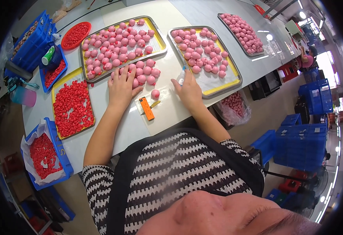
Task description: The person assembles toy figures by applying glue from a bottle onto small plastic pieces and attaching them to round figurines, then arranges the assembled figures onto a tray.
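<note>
My left hand [121, 88] lies with its fingers stretched out and apart at the near edge of the left tray. Its fingertips touch or nearly touch a loose cluster of pink balls [147, 71] with small red parts on them. In my right hand [190, 92] is a small white bottle [181, 79] with a blue tip, held beside the right tray [208, 94]. One pink ball [155, 94] sits apart on the table between my hands. Near it lie an orange rectangular box [147, 109] and a small yellowish piece [155, 104].
Pink balls fill the left tray [162, 53] and a far tray [253, 54]. Small red pieces lie in a yellow-lined tray [73, 105], a red round bowl [75, 35] and a blue crate [63, 152]. Blue crates [301, 145] stand on the floor at right.
</note>
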### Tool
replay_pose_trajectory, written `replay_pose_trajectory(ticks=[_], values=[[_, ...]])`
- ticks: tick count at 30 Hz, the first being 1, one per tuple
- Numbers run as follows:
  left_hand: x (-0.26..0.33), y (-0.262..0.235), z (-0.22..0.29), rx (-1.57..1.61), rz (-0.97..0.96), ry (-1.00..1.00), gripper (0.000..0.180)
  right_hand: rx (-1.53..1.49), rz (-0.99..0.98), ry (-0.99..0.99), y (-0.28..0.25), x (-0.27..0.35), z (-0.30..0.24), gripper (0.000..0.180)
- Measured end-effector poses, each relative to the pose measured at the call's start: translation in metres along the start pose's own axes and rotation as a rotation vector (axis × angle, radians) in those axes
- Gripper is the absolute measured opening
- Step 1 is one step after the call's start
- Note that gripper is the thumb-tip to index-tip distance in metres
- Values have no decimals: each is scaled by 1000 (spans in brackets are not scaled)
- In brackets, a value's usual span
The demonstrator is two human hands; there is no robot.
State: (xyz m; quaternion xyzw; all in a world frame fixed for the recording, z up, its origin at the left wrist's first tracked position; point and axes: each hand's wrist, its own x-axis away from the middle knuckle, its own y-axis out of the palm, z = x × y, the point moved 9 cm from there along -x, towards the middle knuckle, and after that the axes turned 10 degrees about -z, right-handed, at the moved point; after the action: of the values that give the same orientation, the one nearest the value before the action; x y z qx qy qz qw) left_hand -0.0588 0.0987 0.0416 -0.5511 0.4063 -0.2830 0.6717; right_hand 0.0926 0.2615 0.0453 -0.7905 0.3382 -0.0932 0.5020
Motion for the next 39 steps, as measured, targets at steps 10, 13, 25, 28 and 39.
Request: replay_pose_trajectory(ticks=[10, 13, 25, 28, 39], values=[[13, -3, -14, 41, 73, -87, 58, -139, -59, -128, 9, -24, 4, 43], [14, -12, -18, 22, 80, -169, 64, -110, 145, -228, 0, -18, 3, 41], [16, 11, -27, 85, 48, -194, 57, -80, 165, -466, -10, 33, -55, 55], [12, 2, -27, 91, 22, -184, 54, 13, -39, -526, 18, 25, -87, 59], [12, -3, -20, 104, -57, 1, 49, 287, -211, -700, 76, -32, -124, 61]])
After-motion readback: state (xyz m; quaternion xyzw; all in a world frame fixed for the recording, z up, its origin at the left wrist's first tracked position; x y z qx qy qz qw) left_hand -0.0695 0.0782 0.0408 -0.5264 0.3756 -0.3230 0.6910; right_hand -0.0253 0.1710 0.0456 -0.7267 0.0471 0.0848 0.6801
